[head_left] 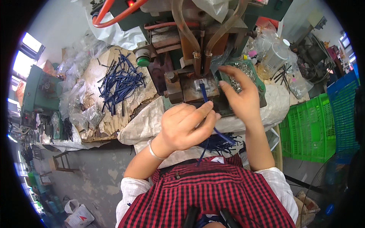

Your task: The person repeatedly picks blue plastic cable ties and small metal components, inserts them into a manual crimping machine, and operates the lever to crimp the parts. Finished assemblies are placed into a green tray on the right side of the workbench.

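1. The left hand (pixel 186 127) is pinching a thin, dark-blue flat cord (pixel 205 99), feeding its tip into the press machine's metal die (pixel 200 84).
2. The right hand (pixel 239 97) is hovering, fingers loosely spread, above the green tray of small metal clips (pixel 249 72).
3. The cord is looking light, limp and flexible; gripping near its tip is likely steadying it.

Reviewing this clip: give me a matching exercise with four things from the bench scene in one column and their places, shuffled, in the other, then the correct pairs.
Things:
1. pile of dark blue cords
2. green crate
3. tray of small metal parts
4. left hand

Places:
A. far right, beside the bench
B. under the right hand, next to the press
C. pinching a blue cord that leads into the press
D. on the brown board left of the press

Pairs: 1-D, 2-A, 3-B, 4-C
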`<state>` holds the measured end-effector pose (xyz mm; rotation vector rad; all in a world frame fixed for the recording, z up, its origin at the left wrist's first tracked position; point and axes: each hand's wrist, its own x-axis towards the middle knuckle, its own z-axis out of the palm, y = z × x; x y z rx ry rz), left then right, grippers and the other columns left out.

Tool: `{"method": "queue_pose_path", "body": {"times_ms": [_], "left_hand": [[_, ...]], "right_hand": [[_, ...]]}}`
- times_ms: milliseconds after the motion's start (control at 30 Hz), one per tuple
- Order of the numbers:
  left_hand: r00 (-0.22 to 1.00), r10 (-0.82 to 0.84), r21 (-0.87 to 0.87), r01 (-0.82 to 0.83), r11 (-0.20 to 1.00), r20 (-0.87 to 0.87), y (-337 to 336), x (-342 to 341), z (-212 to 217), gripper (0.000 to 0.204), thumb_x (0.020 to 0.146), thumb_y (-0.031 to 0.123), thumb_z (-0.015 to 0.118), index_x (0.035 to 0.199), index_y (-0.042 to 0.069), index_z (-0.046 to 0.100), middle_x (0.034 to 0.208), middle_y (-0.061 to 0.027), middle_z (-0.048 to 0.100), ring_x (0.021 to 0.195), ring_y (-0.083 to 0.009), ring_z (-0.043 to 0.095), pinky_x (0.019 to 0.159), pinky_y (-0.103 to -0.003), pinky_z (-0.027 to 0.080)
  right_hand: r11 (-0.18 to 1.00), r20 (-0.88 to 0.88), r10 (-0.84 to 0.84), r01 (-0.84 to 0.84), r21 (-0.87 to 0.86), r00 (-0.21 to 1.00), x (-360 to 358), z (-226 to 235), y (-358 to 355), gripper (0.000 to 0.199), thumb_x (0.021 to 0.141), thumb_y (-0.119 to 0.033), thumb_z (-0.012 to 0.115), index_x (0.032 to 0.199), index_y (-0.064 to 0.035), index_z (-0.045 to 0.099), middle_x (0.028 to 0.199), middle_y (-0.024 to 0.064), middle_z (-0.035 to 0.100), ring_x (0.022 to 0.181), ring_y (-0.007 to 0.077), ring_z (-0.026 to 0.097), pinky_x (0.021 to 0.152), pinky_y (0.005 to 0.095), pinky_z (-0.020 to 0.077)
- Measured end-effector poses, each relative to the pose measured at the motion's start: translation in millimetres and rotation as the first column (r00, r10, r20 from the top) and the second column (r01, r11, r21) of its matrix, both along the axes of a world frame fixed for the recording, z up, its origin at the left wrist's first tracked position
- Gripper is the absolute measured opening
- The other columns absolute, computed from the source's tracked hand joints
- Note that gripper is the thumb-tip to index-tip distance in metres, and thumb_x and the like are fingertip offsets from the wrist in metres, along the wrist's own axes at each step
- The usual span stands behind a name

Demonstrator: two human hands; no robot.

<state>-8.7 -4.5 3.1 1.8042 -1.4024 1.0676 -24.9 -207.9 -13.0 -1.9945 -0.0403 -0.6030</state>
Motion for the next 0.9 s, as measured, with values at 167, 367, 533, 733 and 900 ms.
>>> {"method": "queue_pose_path", "body": {"times_ms": [167,367,533,733,900], "left_hand": [[0.998,-0.02,0.035,0.018,0.999,0.065,-6,17,-8,0.021,0.075,0.015,0.084,0.085,0.009,0.066,0.098,-0.0077,0.072,0.058,-0.0102,0.058,0.048,-0.024,0.044],[1.0,0.013,0.039,-0.012,0.999,-0.022,0,7,-11,0.029,0.073,0.013,0.089,0.095,0.009,0.07,0.101,-0.0104,0.076,0.056,-0.0129,0.059,0.045,-0.026,0.041],[0.979,0.107,0.038,-0.102,0.994,-0.175,28,-26,-10,0.023,0.078,0.008,0.083,0.099,0.008,0.074,0.109,-0.0112,0.077,0.062,-0.0141,0.062,0.051,-0.027,0.045],[0.782,0.624,0.064,-0.622,0.781,-0.01,120,32,9,0.019,0.076,-0.001,0.079,0.092,0.008,0.075,0.085,-0.0045,0.069,0.072,-0.0242,0.059,0.064,-0.036,0.044],[0.596,0.782,0.669,-0.658,0.346,0.183,193,111,-78,0.002,0.075,0.008,0.072,0.076,0.01,0.071,0.096,-0.0059,0.061,0.099,-0.0273,0.057,0.084,-0.041,0.045]], "right_hand": [[0.747,-0.014,-0.426,0.343,-0.57,0.905,0,-76,-72,0.028,0.081,-0.02,0.081,0.106,-0.0078,0.078,0.135,0.0272,0.061,0.135,0.0449,0.051,0.112,0.0495,0.0412],[0.766,0.129,-0.392,0.401,-0.503,0.911,2,-83,-66,0.013,0.082,-0.013,0.079,0.093,-0.0056,0.079,0.119,0.0201,0.072,0.123,0.038,0.063,0.105,0.046,0.0483],[0.836,0.065,-0.48,0.479,-0.267,0.875,1,-80,-59,0.012,0.09,-0.011,0.073,0.098,-0.0032,0.078,0.103,0.0159,0.076,0.098,0.0323,0.072,0.09,0.0395,0.0544],[0.89,0.067,-0.424,0.429,-0.155,0.903,-6,-79,-65,0.014,0.096,-0.009,0.072,0.106,0.0006,0.075,0.098,0.009,0.075,0.091,0.0152,0.069,0.086,0.0282,0.0519],[0.915,0.063,-0.36,0.365,-0.171,0.931,10,-68,-44,0.014,0.093,-0.005,0.07,0.105,-0.0001,0.075,0.099,0.0115,0.075,0.091,0.02,0.071,0.086,0.0304,0.053]]}}
